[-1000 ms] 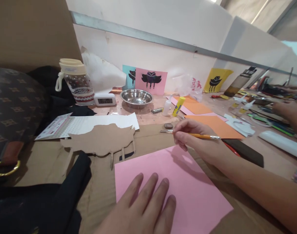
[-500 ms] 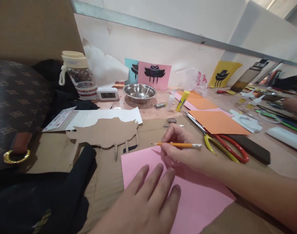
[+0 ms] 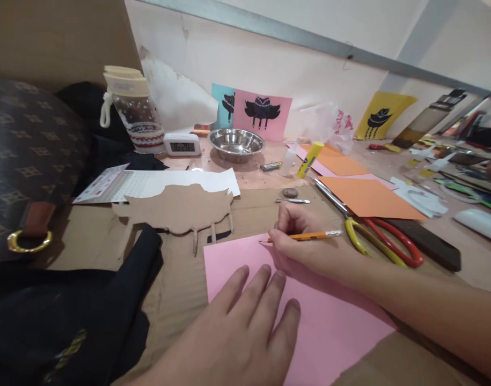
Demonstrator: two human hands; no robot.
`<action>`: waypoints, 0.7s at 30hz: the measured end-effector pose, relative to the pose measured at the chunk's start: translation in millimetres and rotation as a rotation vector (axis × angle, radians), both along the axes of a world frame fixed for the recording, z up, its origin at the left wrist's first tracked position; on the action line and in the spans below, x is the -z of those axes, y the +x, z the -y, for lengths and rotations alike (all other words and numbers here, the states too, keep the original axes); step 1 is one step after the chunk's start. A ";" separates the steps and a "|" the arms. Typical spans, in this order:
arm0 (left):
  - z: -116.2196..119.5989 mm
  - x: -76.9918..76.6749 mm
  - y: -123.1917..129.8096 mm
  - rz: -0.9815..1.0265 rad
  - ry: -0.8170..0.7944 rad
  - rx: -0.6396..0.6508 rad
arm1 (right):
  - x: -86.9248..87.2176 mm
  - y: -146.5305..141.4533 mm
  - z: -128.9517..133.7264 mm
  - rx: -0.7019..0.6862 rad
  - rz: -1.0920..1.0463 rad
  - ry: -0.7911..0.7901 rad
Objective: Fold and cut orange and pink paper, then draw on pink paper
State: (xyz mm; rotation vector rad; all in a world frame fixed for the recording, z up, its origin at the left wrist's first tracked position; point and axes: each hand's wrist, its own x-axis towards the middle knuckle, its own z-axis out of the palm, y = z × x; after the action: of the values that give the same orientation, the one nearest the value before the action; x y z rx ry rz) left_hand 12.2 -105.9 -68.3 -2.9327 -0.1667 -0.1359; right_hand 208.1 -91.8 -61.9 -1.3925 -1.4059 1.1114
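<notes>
A sheet of pink paper [image 3: 329, 332] lies on the brown cardboard in front of me. My left hand [image 3: 245, 327] rests flat on it with fingers spread. Between the fingers of my right hand [image 3: 305, 241] is an orange pencil [image 3: 309, 236], its tip at the upper part of the pink sheet. No clear pencil line shows on the paper. Just beyond the sheet lies a brown cardboard cutout [image 3: 181, 209] with a wavy outline and thin legs. A small eraser-like lump [image 3: 290, 192] and a thin metal blade [image 3: 293, 201] lie past my right hand.
Scissors [image 3: 386, 236] with red and yellow handles lie right, partly under orange paper [image 3: 369, 195]. Behind stand a metal bowl [image 3: 236, 145], glue stick [image 3: 310, 159], clock [image 3: 181, 145] and bottle [image 3: 134, 110]. Black cloth [image 3: 60, 316] and a patterned bag [image 3: 28, 161] fill the left.
The pencil tip has come down from just above the paper's top edge onto the pink sheet. My left hand stays in place; the view has shifted slightly.
</notes>
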 end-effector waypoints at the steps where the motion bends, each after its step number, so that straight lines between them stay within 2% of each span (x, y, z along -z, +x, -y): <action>1: -0.1 0.1 -0.1 0.001 -0.003 -0.002 | 0.8 0.3 -0.2 0.002 0.033 0.019; 13: 2.4 -3.3 0.8 0.041 0.029 0.006 | 2.4 2.1 -2.0 0.016 0.178 0.045; 21: 1.7 -3.9 0.4 0.027 -0.013 -0.005 | 0.8 1.4 -0.4 -0.020 0.118 -0.014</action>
State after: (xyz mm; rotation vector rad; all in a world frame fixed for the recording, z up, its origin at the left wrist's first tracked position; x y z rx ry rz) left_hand 12.6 -107.6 -64.5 -2.9444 -0.1803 -0.1737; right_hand 209.5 -91.3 -62.7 -1.4773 -1.5013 1.0688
